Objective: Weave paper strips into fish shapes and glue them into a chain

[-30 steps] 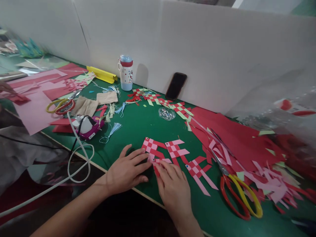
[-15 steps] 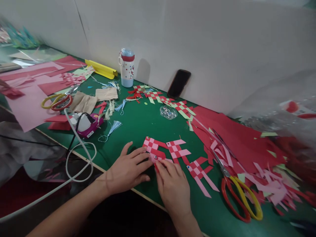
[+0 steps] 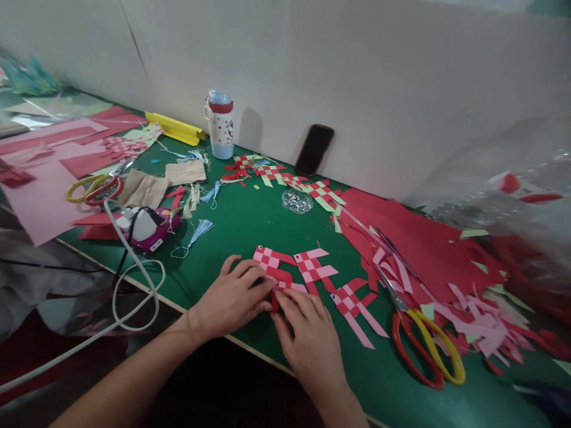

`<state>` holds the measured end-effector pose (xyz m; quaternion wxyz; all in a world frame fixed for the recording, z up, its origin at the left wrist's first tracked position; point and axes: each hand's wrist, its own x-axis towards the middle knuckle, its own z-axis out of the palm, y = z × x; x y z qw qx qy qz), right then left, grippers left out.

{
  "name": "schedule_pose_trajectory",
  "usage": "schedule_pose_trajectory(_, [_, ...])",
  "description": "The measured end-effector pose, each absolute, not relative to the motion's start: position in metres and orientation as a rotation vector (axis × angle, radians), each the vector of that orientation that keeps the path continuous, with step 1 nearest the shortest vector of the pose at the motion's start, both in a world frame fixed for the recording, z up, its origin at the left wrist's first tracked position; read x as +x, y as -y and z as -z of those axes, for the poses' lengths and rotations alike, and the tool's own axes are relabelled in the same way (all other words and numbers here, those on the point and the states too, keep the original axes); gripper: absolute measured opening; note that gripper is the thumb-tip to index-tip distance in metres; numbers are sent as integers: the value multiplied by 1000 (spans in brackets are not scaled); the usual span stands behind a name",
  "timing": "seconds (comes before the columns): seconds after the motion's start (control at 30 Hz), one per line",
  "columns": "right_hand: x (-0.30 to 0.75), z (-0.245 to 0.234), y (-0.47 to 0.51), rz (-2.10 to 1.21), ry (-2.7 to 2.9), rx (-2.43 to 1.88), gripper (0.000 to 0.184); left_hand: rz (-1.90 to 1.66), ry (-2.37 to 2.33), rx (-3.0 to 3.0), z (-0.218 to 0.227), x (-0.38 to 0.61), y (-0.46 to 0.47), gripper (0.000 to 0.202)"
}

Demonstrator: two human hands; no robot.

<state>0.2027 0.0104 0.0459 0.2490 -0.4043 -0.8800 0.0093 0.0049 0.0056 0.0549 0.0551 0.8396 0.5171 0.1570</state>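
A woven pink-and-red paper fish (image 3: 289, 286) lies on the green table right under my fingertips, largely covered by them. My left hand (image 3: 236, 292) has its thumb and fingertips closed on the fish's left end. From the other side, my right hand (image 3: 308, 333) pinches the same fish, its fingers bent over the lower edge. Around it lie other checkered paper fish: one (image 3: 266, 259) just above my left fingertips, a second (image 3: 312, 265) beyond my right hand, and a third (image 3: 352, 303) to the right. These have small eyes stuck on.
Scissors (image 3: 428, 348) and pink paper strips (image 3: 486, 324) lie at right beside red sheets (image 3: 401, 238). A dish of small eyes (image 3: 297, 201), a phone (image 3: 314, 150) and a bottle (image 3: 221, 128) stand behind. At left are a power strip (image 3: 154, 235), a blue tassel (image 3: 198, 232) and a white cable (image 3: 157, 285).
My left hand's spread fingers have drawn together, thumb toward the fingertips, at the fish's left end. My right hand stays at the fish. The whole view has shifted slightly.
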Motion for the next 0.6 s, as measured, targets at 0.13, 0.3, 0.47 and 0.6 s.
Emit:
schedule_pose_trajectory(0.13, [229,-53,-2,-83,2366,-1061,24,-490,-1575,2546,-55,6,-5,26])
schedule_pose_trajectory(0.3, [279,-53,-11,45,2212,-1200,21,-481,-1586,2556,-54,6,-5,24])
schedule_pose_trajectory(0.47, [312,-45,-20,144,2177,-1369,27,-508,-1568,2576,-51,6,-5,25])
schedule_pose_trajectory(0.6, [309,-43,-20,121,2199,-1383,28,-523,-1563,2582,-50,5,-5,25])
